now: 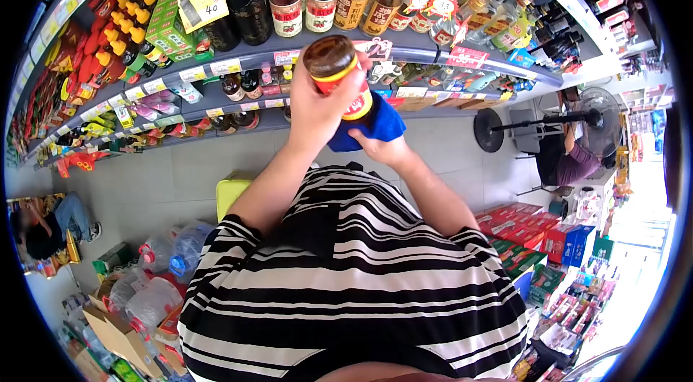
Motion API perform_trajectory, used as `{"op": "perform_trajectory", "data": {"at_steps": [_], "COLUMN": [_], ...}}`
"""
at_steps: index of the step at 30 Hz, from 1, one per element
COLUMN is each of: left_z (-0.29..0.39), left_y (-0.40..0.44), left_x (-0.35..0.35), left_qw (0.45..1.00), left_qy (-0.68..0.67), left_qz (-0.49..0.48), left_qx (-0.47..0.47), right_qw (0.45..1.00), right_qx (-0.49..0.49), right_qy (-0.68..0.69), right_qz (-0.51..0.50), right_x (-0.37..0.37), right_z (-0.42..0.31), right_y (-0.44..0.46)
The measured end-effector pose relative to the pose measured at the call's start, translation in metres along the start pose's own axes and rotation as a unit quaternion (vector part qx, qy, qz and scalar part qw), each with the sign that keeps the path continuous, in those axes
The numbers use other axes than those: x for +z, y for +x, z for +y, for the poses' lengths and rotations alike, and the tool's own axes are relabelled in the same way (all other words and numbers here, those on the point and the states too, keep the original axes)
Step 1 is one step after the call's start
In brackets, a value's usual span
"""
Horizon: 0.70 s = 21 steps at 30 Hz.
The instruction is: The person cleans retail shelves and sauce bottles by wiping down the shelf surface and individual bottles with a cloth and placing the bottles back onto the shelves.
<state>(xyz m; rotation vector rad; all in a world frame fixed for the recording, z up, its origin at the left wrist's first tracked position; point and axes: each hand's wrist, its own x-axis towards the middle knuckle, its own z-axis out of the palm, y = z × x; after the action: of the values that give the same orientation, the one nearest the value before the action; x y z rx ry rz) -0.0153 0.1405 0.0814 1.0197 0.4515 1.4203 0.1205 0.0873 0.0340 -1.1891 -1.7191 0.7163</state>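
My left hand is wrapped round a dark brown glass bottle with a red and yellow label. The bottle is tilted, one round brown end toward me. Against its lower part my right hand grips a blue cloth, which covers that end of the bottle. The cloth hides some of the right fingers. Both hands are in front of my striped shirt, close to the shelf edge. Just beyond them stand clear glass bottles with red and white labels.
Shelves at left hold yellow-capped bottles and a green box. A yellow-green stool is by my left arm. Large plastic jugs stand lower left, red cartons at right. A standing fan and people are farther off.
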Motion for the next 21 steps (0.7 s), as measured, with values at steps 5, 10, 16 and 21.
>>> {"op": "perform_trajectory", "data": {"at_steps": [5,10,16,21], "left_z": [0.002,-0.006,-0.002,0.037], "left_y": [-0.017,-0.021,-0.025,-0.009], "left_x": [0.007,0.008,-0.001,-0.002], "left_qw": [0.999,0.992,0.942,0.922], "left_qy": [-0.030,0.102,0.308,0.348], "left_qz": [-0.022,-0.037,-0.063,-0.158], "left_qx": [-0.002,0.060,0.116,0.059], "right_qw": [0.996,0.951,0.968,0.938], "right_qx": [-0.030,0.084,0.130,0.102], "right_qy": [0.069,0.246,0.207,0.325], "right_qz": [0.043,0.166,0.053,-0.063], "right_x": [0.008,0.024,-0.005,-0.035], "right_z": [0.052,-0.001,-0.050,-0.053], "right_y": [-0.023,-0.012,0.022,0.039]}}
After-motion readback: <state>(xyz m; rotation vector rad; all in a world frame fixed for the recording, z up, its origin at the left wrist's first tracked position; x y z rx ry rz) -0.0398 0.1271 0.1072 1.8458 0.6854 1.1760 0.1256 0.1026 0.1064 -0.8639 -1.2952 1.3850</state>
